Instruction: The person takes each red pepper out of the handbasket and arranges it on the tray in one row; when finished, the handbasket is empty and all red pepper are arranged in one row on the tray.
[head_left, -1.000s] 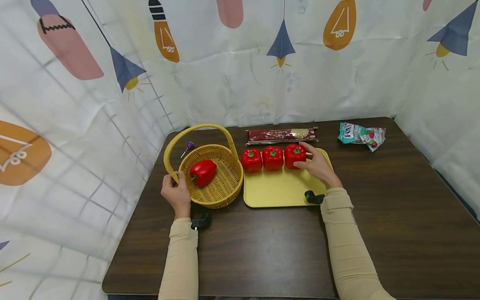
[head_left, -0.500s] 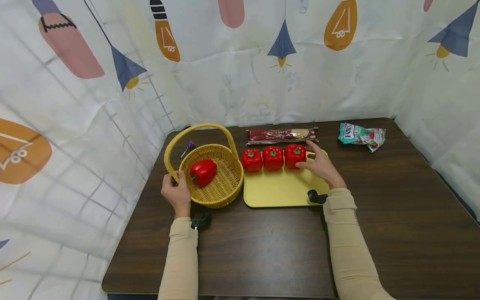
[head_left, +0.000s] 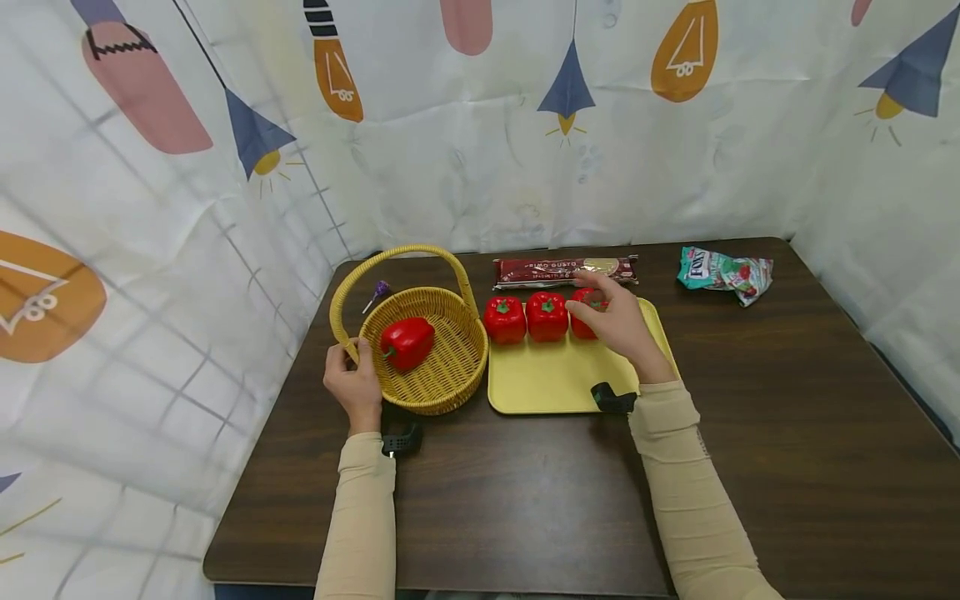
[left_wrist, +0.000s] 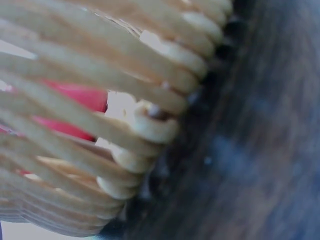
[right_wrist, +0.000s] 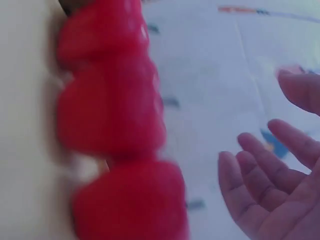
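My left hand [head_left: 354,388] grips the left side of the handle of a yellow wicker basket [head_left: 480,362], thumb and fingers curled round it near the rim. One red bell pepper [head_left: 407,343] lies on its side in the basket. On a yellow tray [head_left: 555,387] three more red bell peppers stand in a row along the back: a left pepper [head_left: 505,320], a middle pepper [head_left: 547,317] and a right pepper [head_left: 582,327]. Over the right one hovers my right hand [head_left: 618,321], fingers spread and holding nothing, partly hiding it. The right wrist view shows that hand [right_wrist: 280,185] apart from the peppers.
Behind the tray lies a dark red spaghetti packet [head_left: 543,272]. A purple lollipop [head_left: 380,290] is behind the basket on the left. A crumpled green snack bag [head_left: 723,273] lies at the back right of the dark wooden table [head_left: 525,500]. Patterned curtains [head_left: 480,167] enclose the table.
My right hand has left the right pepper, first drawing slightly right, then rising and moving left over it. The peppers stay in place. My left hand keeps its grip on the basket handle.
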